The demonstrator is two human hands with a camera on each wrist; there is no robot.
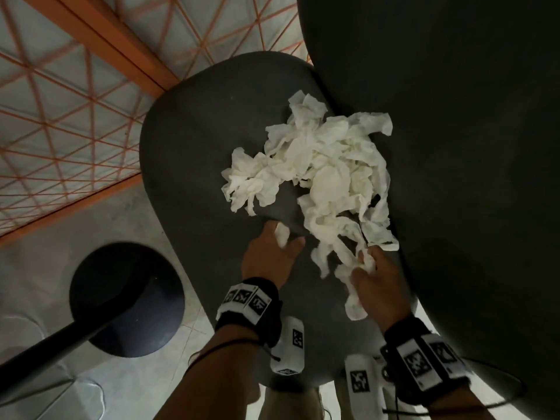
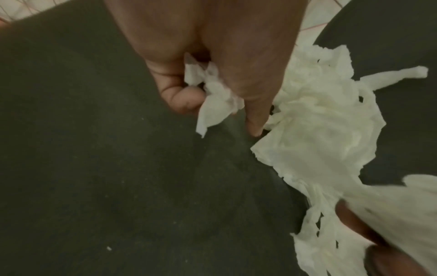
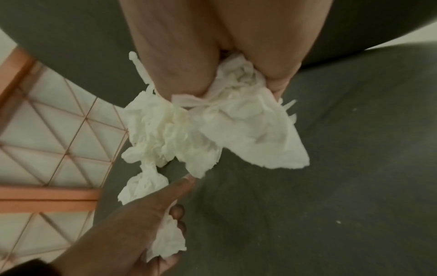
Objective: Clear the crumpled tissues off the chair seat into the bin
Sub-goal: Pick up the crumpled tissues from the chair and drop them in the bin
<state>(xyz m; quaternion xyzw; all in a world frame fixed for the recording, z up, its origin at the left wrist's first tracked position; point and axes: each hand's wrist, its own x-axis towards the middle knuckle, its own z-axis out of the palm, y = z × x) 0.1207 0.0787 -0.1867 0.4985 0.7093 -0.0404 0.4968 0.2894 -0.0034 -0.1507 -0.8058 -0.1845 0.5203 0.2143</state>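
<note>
**Dim room, tiled floor, orange lattice**

The light is low and soft. A pale floor [image 1: 42, 280] shows lower left, mottled and grey-white. Above it runs an orange frame [image 1: 100, 34] filled with a thin orange lattice of triangles over whitish panels; a second orange rail crosses below it at a slant. A round black base [image 1: 127, 298] stands on the floor, with a dark pole [image 1: 60, 344] slanting from it toward the lower left corner. A thin pale cord [image 1: 91, 389] loops across the floor nearby.
</note>
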